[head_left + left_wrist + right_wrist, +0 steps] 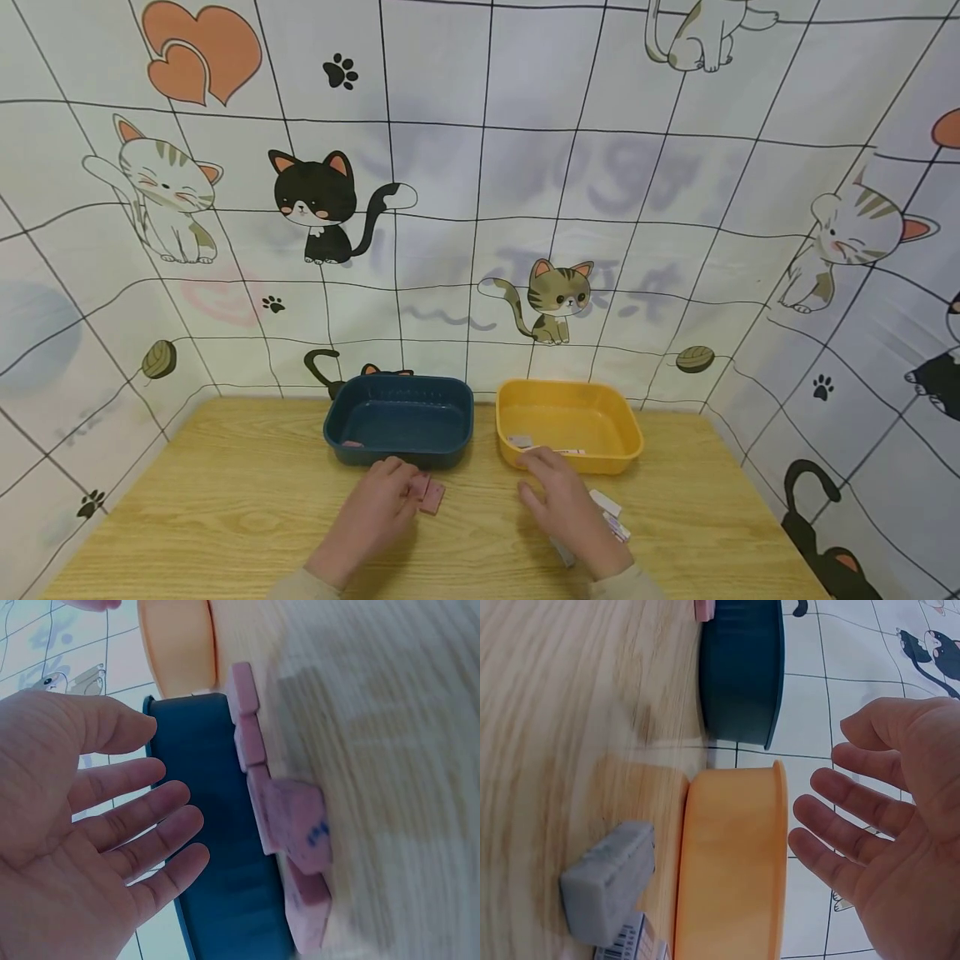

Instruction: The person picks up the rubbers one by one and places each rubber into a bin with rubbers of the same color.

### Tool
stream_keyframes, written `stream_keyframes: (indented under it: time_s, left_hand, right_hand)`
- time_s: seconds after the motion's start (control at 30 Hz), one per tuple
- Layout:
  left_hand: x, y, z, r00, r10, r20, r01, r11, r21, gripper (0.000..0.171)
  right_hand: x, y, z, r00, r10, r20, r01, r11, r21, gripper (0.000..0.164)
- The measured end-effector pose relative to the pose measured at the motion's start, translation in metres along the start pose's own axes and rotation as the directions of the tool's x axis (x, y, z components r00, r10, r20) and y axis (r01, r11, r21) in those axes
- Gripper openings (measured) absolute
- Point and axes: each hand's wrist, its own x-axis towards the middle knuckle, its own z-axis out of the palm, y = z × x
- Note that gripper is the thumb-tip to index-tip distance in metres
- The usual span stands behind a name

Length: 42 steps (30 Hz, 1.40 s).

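My left hand (378,504) hovers over several pink eraser-like blocks (431,498), just in front of the dark blue bin (401,460). The left wrist view shows its fingers spread and loosely bent, with nothing in them; one pink block (300,825) carries a blue mark. Above the table, before the yellow bin (630,454), is my right hand (562,504), fingers relaxed and holding nothing in the right wrist view. Near it lie a white block (606,502), a block with a printed label (617,527) and a grey block (607,885). The right forearm partly hides this group.
Both bins stand side by side at the back of the wooden table (225,500), a narrow gap between them. A pink piece (352,443) lies in the blue bin, and pale pieces (519,441) lie in the yellow one. A cat-printed sheet (435,250) hangs close behind.
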Motion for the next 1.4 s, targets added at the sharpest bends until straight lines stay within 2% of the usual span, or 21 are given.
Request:
stream_keyframes:
  time_s: [0.27, 0.43, 0.6, 0.87, 1.13, 1.4]
  left_hand:
    - [-0.004, -0.011, 0.001, 0.998, -0.056, 0.028, 0.055, 0.998, 0.011, 0.025]
    - [-0.003, -0.017, 0.001, 0.996, -0.078, 0.04, 0.077, 0.997, 0.027, 0.022]
    - [-0.003, -0.022, 0.002, 0.995, -0.084, 0.054, 0.082, 0.996, 0.042, 0.019]
    - [-0.002, -0.027, 0.002, 0.993, -0.082, 0.086, 0.077, 0.995, 0.058, 0.017]
    - [0.0, -0.031, 0.005, 0.99, -0.084, 0.114, 0.075, 0.994, 0.082, 0.02]
    - [0.002, -0.032, 0.006, 0.988, -0.076, 0.134, 0.063, 0.993, 0.1, 0.018]
  right_hand:
    - [-0.003, -0.009, 0.0, 0.998, 0.027, 0.056, -0.027, 1.0, -0.001, 0.026]
    - [-0.004, -0.013, 0.001, 0.999, -0.006, 0.043, 0.006, 1.0, 0.002, 0.026]
    - [-0.007, -0.017, 0.005, 0.999, -0.03, 0.039, 0.03, 1.0, 0.005, 0.027]
    - [-0.009, -0.025, 0.007, 0.992, -0.022, 0.125, 0.022, 1.0, 0.003, 0.025]
    - [-0.012, -0.031, 0.013, 0.985, -0.116, 0.126, 0.112, 0.993, 0.039, 0.025]
    - [-0.013, -0.037, 0.015, 0.974, -0.091, 0.209, 0.081, 0.995, 0.056, 0.026]
